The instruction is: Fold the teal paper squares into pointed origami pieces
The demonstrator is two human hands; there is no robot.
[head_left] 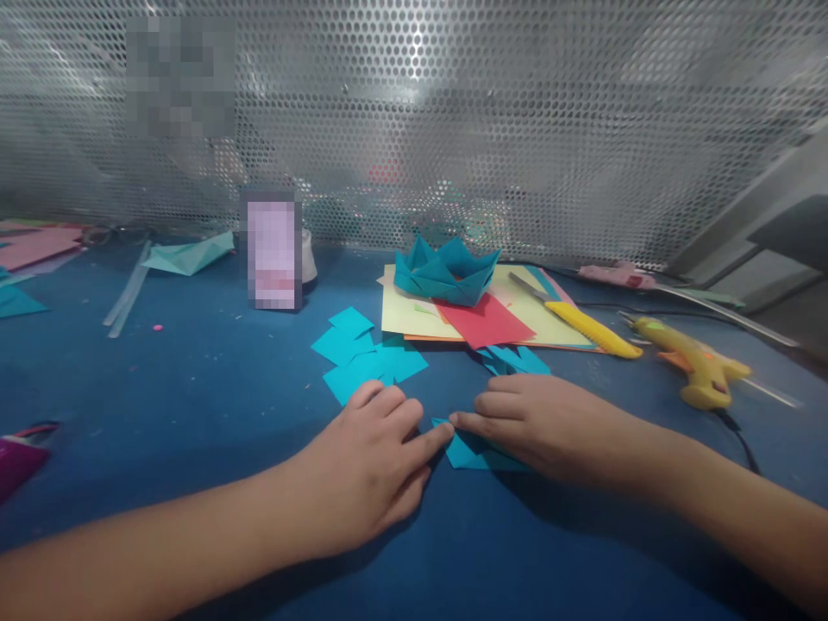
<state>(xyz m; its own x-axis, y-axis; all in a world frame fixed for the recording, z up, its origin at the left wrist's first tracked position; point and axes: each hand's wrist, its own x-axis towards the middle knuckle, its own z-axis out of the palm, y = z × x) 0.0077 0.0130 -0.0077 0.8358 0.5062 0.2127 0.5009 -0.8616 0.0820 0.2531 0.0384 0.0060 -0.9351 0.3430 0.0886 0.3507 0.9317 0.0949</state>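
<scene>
A small blue piece of folded paper [482,455] lies flat on the table in front of me, partly covered by my right hand. My left hand [381,466] has its index fingertip pressed on the paper's left corner, the other fingers curled in. From the other side my right hand [543,423] presses the same corner with its index finger, its remaining fingers bent together. The two fingertips almost meet. Just beyond my left hand lie several blue paper squares [349,345], overlapping. More folded blue pieces [514,358] sit behind my right hand.
A blue folded-paper crown shape [446,272] and a red paper [488,321] rest on a stack of coloured sheets [414,315]. A yellow utility knife [592,328] lies across it. To the right are a yellow glue gun [705,362] and a pink one [617,276]. A phone [275,254] stands upright.
</scene>
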